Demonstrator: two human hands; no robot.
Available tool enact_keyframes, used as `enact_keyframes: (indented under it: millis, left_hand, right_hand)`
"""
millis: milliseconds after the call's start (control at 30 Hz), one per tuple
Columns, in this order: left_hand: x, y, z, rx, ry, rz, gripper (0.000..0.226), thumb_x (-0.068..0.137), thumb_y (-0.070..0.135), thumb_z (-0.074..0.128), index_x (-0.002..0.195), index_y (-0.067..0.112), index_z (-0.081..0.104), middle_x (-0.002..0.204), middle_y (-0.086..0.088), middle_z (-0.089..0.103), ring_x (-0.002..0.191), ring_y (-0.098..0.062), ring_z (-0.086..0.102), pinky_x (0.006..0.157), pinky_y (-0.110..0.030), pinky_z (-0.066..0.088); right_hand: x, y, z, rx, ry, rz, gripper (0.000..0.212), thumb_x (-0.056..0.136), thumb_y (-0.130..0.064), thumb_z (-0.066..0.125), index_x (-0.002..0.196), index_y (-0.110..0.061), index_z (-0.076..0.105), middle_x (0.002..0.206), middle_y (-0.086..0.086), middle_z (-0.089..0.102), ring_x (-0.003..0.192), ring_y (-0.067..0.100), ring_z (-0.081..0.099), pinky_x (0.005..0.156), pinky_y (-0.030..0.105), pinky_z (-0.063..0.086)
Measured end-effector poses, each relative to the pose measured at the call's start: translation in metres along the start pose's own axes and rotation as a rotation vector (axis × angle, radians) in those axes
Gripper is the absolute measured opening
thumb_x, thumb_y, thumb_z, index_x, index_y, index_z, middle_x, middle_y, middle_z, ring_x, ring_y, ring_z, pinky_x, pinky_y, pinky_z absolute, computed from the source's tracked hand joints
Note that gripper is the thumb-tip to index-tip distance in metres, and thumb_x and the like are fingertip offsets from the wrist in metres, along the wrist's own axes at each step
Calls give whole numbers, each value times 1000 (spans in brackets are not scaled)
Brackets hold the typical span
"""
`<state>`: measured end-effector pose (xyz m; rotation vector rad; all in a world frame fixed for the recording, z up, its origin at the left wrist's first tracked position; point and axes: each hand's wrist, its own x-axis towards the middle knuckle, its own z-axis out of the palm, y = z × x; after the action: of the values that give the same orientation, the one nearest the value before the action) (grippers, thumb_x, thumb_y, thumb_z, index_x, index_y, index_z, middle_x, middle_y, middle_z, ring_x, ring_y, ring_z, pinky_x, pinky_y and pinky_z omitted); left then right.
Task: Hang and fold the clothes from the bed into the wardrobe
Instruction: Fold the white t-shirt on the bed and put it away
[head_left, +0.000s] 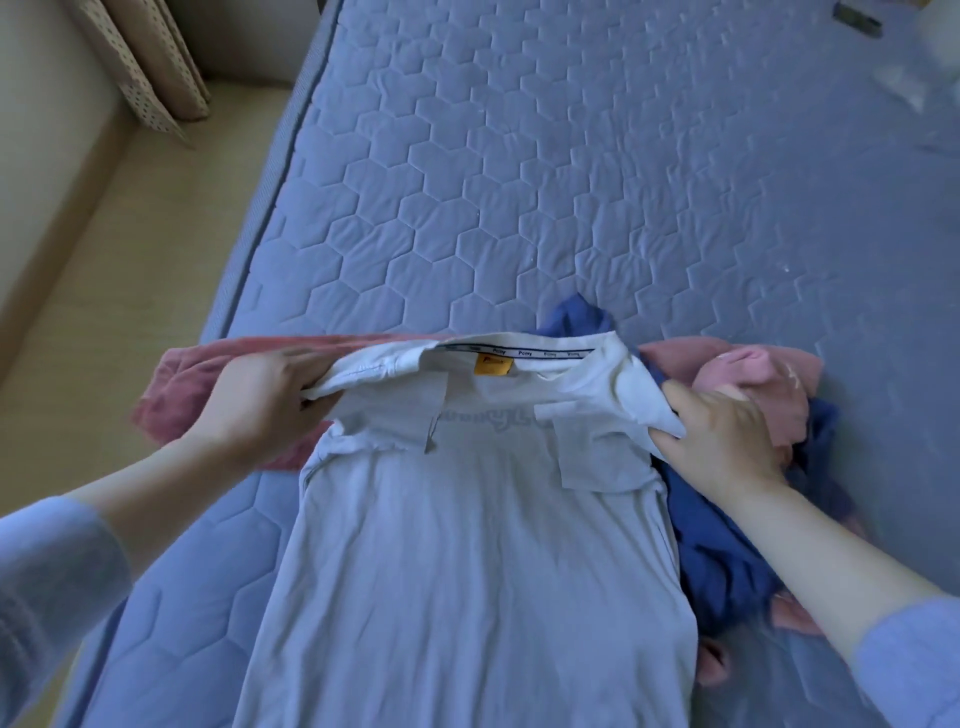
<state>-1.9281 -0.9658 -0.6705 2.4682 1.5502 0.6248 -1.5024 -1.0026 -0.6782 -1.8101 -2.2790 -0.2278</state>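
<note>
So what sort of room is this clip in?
Most likely a bedroom: a bed with a blue hexagon-quilted cover fills the view, a white T-shirt is spread on it beside loose pink and blue clothes, and a dotted curtain hangs at the far left.

We've got the white T-shirt (467, 561) spread flat on the bed (571, 182), collar away from us, both sleeves folded in, orange label showing inside the neck. Our left hand (260, 405) and right hand (727, 441) grip its shoulders. A dusty-red garment (208, 374) lies under the left shoulder. On the right, a crumpled blue garment (711, 545) and a pink garment (753, 374) lie bunched together.
</note>
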Motion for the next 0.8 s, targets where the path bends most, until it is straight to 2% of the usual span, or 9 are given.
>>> enact_keyframes:
  millis: [100, 267, 367, 433, 467, 533, 667, 733, 800]
  left_hand:
    - [-51, 17, -12, -54, -49, 42, 30, 77, 30, 46, 55, 10, 53, 49, 1, 46, 41, -18, 37, 42, -22, 24]
    - [-165, 41, 5, -21, -244, 38, 29, 75, 32, 48, 78, 17, 73, 64, 5, 64, 54, -20, 64, 42, -24, 41]
    - [-240, 57, 41, 27, -446, -10, 16, 66, 33, 69, 78, 23, 68, 76, 3, 62, 67, -25, 66, 51, -27, 49]
    - [-282, 68, 71, 106, -594, -55, 50, 40, 41, 89, 82, 23, 71, 93, -4, 66, 79, -29, 68, 64, -34, 56]
    - [-294, 73, 83, 131, -636, -103, 65, 28, 44, 93, 85, 20, 73, 101, -10, 67, 84, -32, 69, 69, -41, 57]
    - [-308, 83, 100, 120, -623, -185, 73, 21, 40, 95, 86, 16, 73, 107, -18, 65, 88, -40, 67, 74, -50, 55]
    - [-311, 95, 110, 102, -515, -217, 64, 35, 27, 94, 91, 10, 70, 102, -15, 61, 83, -39, 62, 75, -49, 51]
    - [-311, 98, 109, 62, -497, -234, 50, 47, 22, 91, 89, 9, 69, 95, -11, 61, 78, -35, 61, 69, -44, 51]
    - [-310, 99, 109, 1, -448, -234, 27, 64, 14, 83, 85, 11, 66, 88, -6, 60, 77, -33, 60, 60, -38, 50]
  right_hand:
    - [-49, -12, -19, 22, -3, 7, 22, 62, -10, 64, 61, -13, 42, 47, 4, 46, 44, 34, 46, 57, 29, 23]
    - [-154, -44, -26, 112, -159, -1, 9, 62, -20, 50, 66, -19, 42, 52, -1, 45, 51, 29, 45, 58, 35, 23]
    - [-225, -59, -4, 33, -530, -33, 26, 58, -24, 60, 84, -21, 57, 73, -4, 54, 73, 25, 56, 68, 33, 34]
    - [-262, -70, 17, -62, -866, -66, 43, 70, -34, 57, 112, -26, 55, 104, -7, 55, 105, 21, 53, 89, 33, 34]
    - [-274, -75, 24, -58, -941, -50, 47, 77, -36, 53, 123, -28, 49, 116, -8, 52, 115, 20, 48, 96, 33, 31]
    - [-289, -86, 35, -38, -944, 23, 53, 84, -40, 54, 134, -27, 43, 126, -7, 48, 121, 19, 44, 103, 34, 29]
    - [-297, -109, 42, -90, -764, 112, 74, 82, -45, 64, 146, -18, 36, 132, -5, 50, 124, 19, 49, 102, 35, 36]
    - [-293, -114, 43, -43, -735, 147, 63, 83, -41, 65, 138, -22, 44, 125, -4, 51, 119, 19, 51, 96, 33, 39]
    - [-289, -115, 45, 14, -700, 77, 30, 84, -28, 60, 113, -24, 53, 110, -5, 49, 109, 20, 51, 87, 31, 37]
